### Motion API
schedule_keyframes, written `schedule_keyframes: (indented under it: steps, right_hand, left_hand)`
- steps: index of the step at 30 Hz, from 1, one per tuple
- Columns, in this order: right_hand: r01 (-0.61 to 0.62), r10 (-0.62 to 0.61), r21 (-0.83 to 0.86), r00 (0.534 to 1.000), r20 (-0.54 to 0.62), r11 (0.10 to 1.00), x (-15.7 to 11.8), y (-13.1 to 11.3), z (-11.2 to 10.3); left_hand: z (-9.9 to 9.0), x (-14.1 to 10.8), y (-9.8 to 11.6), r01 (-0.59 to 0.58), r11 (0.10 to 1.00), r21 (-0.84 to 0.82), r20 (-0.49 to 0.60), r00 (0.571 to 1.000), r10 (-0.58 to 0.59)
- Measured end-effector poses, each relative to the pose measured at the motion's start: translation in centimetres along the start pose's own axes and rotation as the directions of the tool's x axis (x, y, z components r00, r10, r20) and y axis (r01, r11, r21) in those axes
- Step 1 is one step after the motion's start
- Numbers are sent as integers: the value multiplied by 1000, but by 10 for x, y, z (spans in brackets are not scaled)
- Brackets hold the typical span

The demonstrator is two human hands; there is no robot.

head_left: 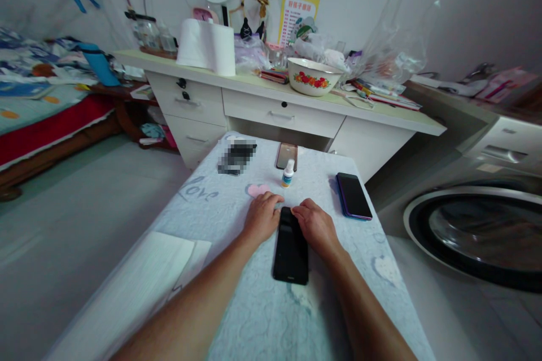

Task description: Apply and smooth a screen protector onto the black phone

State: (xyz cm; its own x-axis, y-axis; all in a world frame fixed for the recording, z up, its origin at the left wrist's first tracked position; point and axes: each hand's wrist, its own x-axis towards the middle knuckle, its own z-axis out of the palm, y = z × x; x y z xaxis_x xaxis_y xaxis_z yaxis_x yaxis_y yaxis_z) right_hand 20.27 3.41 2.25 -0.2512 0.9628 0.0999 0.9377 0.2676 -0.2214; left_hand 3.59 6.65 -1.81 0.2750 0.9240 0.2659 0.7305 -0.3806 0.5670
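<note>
A black smartphone (291,248) lies flat, screen up, on the cloth-covered table in front of me. My right hand (315,224) is closed at its upper right corner, fingertips pinched on the edge. Beside the upper left edge rests my left hand (261,217), its thumb near the phone and its fingers bent but apart. Just beyond the hands stands a small white spray bottle (288,174) with a blue and yellow label. A pink heart shape (257,189) shows on the cloth by my left fingers.
Another phone (354,196) lies at the right, and a gold-brown phone (287,156) at the back. A blurred-out dark item (237,158) is at back left. White folded paper or cloth (139,271) covers the left edge. Behind are a desk (279,106) and a washing machine (499,146).
</note>
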Motion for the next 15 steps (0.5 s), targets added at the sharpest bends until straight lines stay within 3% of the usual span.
schedule_keyframes:
  steps: [15]
  right_hand:
    - [38,-37,6,999,-23,999,6,-14,9]
  left_hand:
    - [1,1,-2,-14,1000,-8,1,1000,14]
